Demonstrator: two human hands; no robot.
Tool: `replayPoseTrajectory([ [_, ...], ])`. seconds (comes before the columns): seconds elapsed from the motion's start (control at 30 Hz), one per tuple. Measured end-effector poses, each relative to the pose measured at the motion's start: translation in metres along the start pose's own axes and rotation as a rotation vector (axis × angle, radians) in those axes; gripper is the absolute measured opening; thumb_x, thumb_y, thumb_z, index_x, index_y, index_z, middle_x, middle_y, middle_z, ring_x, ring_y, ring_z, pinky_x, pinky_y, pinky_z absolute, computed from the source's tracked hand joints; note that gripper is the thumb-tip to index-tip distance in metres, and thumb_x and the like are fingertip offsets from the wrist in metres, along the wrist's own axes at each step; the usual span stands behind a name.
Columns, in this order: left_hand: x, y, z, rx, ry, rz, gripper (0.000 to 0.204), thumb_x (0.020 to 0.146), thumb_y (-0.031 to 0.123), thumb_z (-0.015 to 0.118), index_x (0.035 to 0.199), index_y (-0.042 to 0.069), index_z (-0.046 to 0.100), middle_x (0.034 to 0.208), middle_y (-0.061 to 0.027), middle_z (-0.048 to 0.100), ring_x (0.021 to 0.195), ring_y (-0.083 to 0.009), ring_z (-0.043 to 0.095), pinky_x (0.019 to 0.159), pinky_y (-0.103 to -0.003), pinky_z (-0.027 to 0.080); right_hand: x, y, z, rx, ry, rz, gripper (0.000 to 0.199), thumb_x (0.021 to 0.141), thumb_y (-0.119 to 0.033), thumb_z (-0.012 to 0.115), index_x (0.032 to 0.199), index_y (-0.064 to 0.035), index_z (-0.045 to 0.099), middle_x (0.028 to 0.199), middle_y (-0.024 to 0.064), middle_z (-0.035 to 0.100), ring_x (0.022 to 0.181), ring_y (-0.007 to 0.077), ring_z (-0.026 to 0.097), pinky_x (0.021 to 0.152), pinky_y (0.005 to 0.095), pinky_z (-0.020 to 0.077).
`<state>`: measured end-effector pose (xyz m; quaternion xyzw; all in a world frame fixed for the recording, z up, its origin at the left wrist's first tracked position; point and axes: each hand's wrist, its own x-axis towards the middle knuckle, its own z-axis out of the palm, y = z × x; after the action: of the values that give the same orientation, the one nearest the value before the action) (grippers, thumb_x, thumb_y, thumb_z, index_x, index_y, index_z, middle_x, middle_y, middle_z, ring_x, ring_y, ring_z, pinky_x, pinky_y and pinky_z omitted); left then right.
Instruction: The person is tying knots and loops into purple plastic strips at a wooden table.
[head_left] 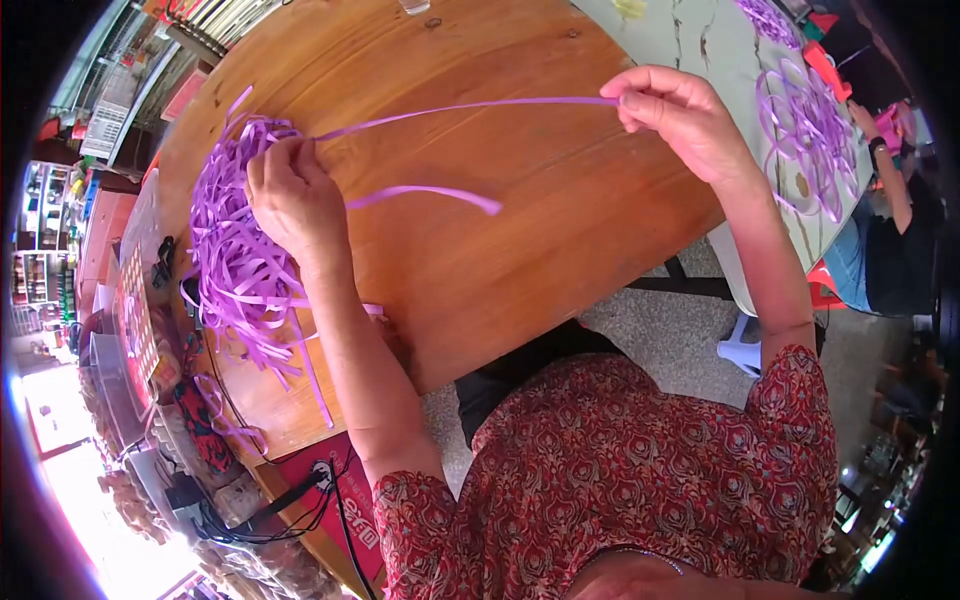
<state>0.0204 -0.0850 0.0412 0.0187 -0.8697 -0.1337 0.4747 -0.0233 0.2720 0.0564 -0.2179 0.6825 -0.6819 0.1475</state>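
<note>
A tangled heap of purple plastic strips (232, 262) lies at the left side of a round wooden table (520, 230). My left hand (290, 195) rests on the heap and pinches one long purple strip (470, 106) near its end. That strip runs taut to the right, just above the tabletop, to my right hand (680, 112), which grips its other end between thumb and fingers. A second loose strip (430, 192) curls out from under my left hand across the wood.
A pale table (720, 45) at the upper right carries woven purple ring shapes (805, 135). Another person in a dark top (895, 240) sits beside it. Cables and a power strip (300, 490) lie below the wooden table's left edge. Speckled floor shows under the table.
</note>
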Motion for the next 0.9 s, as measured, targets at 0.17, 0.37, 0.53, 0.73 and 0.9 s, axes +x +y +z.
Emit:
replayPoseTrajectory([
  [0.17,-0.014,0.064,0.015,-0.078,-0.017,0.225,0.039,0.072,0.002,0.064,0.110,0.003,0.055,0.107,-0.0180,0.055,0.100,-0.0340,0.052,0.086,-0.041,0.042,0.006,0.006,0.025,-0.089,-0.112,-0.075,0.016,0.089,-0.004,0.055,0.102,0.0016,0.062,0.089,0.0051,0.062,0.083,0.0112,0.058,0.077,0.0242,0.0469],
  [0.37,-0.047,0.144,0.010,-1.439,-0.604,-0.535,0.030,0.082,-0.001,0.060,0.111,0.003,0.057,0.106,-0.0116,0.058,0.091,-0.0196,0.056,0.078,-0.028,0.045,0.002,-0.006,0.053,-0.474,-0.115,-0.343,0.017,0.087,-0.001,0.057,0.103,-0.0002,0.062,0.093,0.0042,0.064,0.088,0.0112,0.060,0.079,0.0239,0.0482],
  [0.53,-0.048,0.112,0.012,-1.051,-0.535,-0.396,0.005,0.079,0.001,0.065,0.084,0.003,0.066,0.076,-0.0062,0.058,0.075,-0.0143,0.055,0.068,-0.025,0.044,-0.006,0.000,0.046,-0.452,-0.028,-0.212,0.019,0.082,-0.001,0.063,0.101,-0.0011,0.063,0.091,0.0047,0.065,0.081,0.0124,0.061,0.072,0.0224,0.0483],
  [0.73,-0.033,0.110,0.008,-0.395,-0.225,0.199,0.017,0.076,-0.005,0.061,0.092,0.001,0.062,0.089,-0.0132,0.060,0.080,-0.0239,0.058,0.068,-0.030,0.046,-0.004,0.000,0.043,-0.529,0.019,-0.343,0.011,0.082,0.000,0.064,0.093,0.0002,0.065,0.082,0.0058,0.064,0.075,0.0119,0.061,0.067,0.0223,0.0476],
  [0.9,-0.044,0.111,0.022,-0.724,-0.347,-0.039,0.020,0.076,-0.005,0.059,0.095,0.000,0.061,0.092,-0.0139,0.060,0.081,-0.0246,0.059,0.072,-0.031,0.046,0.003,0.008,0.046,-0.563,0.073,-0.455,0.010,0.082,-0.001,0.063,0.093,0.0008,0.064,0.083,0.0057,0.064,0.075,0.0131,0.062,0.066,0.0233,0.0483],
])
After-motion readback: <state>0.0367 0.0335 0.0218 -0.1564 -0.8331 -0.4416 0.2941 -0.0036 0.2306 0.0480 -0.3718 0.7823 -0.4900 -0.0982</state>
